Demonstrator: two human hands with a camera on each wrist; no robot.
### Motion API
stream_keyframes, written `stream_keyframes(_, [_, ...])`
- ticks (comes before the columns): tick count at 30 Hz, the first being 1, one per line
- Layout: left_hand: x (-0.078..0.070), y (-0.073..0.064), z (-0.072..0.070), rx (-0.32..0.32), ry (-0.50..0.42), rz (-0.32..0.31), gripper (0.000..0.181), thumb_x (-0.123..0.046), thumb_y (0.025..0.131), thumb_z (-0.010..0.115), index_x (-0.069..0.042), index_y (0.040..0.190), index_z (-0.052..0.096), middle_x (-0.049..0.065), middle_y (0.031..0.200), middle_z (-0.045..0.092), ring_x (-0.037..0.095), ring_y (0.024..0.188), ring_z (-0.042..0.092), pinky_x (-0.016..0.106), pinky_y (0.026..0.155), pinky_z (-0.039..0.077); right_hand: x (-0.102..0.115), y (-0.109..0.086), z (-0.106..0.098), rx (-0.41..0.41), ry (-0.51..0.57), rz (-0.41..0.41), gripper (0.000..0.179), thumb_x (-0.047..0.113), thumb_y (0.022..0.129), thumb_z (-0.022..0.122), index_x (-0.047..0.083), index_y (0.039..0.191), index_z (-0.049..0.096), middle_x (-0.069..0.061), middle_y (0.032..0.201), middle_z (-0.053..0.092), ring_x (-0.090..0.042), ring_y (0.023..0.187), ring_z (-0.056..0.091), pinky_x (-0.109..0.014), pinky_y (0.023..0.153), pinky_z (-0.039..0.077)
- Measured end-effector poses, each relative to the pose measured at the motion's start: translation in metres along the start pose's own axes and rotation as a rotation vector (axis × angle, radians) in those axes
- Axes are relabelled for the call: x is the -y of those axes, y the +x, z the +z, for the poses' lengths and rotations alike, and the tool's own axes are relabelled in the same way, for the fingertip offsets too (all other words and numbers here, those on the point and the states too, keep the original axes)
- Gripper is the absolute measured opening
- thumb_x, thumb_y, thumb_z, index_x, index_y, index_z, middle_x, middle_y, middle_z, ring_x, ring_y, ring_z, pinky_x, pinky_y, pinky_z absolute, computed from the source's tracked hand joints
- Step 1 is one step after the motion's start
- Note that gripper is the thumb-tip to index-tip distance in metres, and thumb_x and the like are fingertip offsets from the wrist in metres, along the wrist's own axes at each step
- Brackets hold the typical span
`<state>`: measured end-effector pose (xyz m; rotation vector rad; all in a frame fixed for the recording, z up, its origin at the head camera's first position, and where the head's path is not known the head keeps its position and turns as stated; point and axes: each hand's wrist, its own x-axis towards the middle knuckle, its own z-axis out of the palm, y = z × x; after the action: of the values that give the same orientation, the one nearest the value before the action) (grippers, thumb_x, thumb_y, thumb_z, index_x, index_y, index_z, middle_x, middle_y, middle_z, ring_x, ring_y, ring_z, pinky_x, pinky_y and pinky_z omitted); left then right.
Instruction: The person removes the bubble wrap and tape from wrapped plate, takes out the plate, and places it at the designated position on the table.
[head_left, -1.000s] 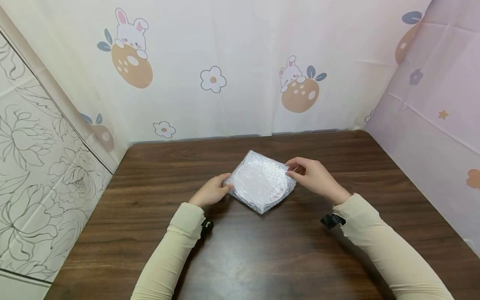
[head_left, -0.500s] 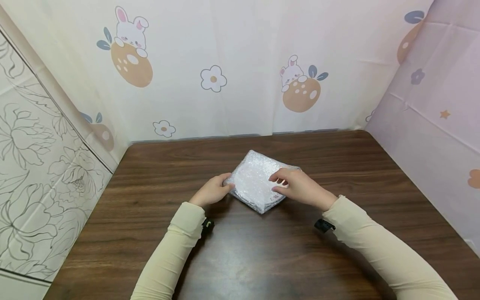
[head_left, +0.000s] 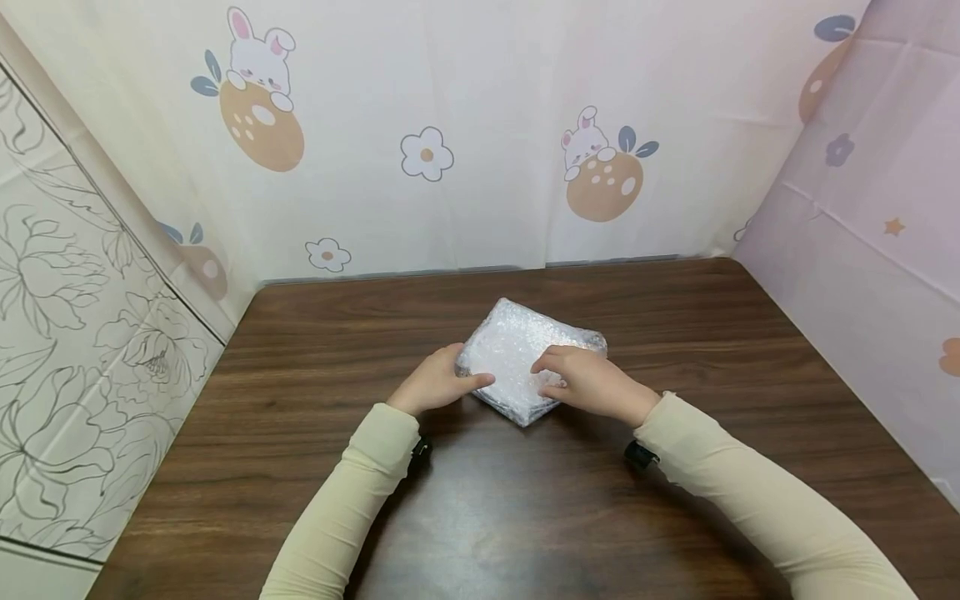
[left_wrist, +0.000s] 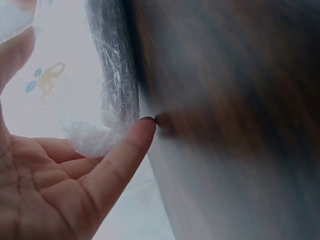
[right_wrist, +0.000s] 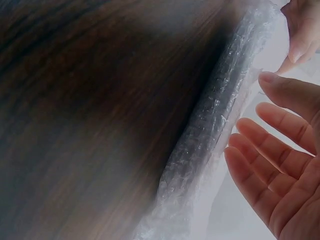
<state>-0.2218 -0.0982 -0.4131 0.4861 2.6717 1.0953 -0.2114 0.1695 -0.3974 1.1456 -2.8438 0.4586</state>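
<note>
A flat, squarish bubble-wrapped package (head_left: 504, 337) lies on the wooden table, one corner facing the person; a pale round shape shows faintly inside. At its left corner is my left hand (head_left: 437, 382), the thumb spread over the top face. In the left wrist view, the fairly straight fingers (left_wrist: 120, 162) lie beside and beneath the bubble-wrap corner (left_wrist: 95, 142). My right hand (head_left: 588, 379) is over the package's right part, thumb apart from the loosely bent fingers. In the right wrist view, those fingers (right_wrist: 265, 160) are spread beside the bubble-wrapped edge (right_wrist: 215, 120) and grip nothing.
The dark brown wooden table (head_left: 510, 517) extends around the package on all sides. Behind it hangs a pale curtain (head_left: 487, 75) printed with rabbits and flowers. A white panel with line-drawn flowers (head_left: 67, 292) stands at the left.
My right hand has left the package's right corner and moved left and nearer over its top. My left thumb has spread further onto the package, which stays in about the same place.
</note>
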Motion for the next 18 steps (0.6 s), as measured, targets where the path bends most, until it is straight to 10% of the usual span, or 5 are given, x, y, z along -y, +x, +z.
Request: stream_keyframes(18, [-0.0022, -0.0015, 0.0023, 0.006, 0.048, -0.019, 0.075, -0.041, 0.088, 0.071, 0.003, 0.143, 0.044, 0.019, 0.14, 0.054, 0.031, 0.131, 0.051, 0.045, 0.11, 0.041, -0.0097, 0.0094, 0.0071, -0.041, -0.071, 0.008, 0.023, 0.021, 0.088, 0.074, 0.009, 0.107, 0.071, -0.005, 0.103, 0.068, -0.021, 0.097, 0.066, -0.039, 0.085, 0.055])
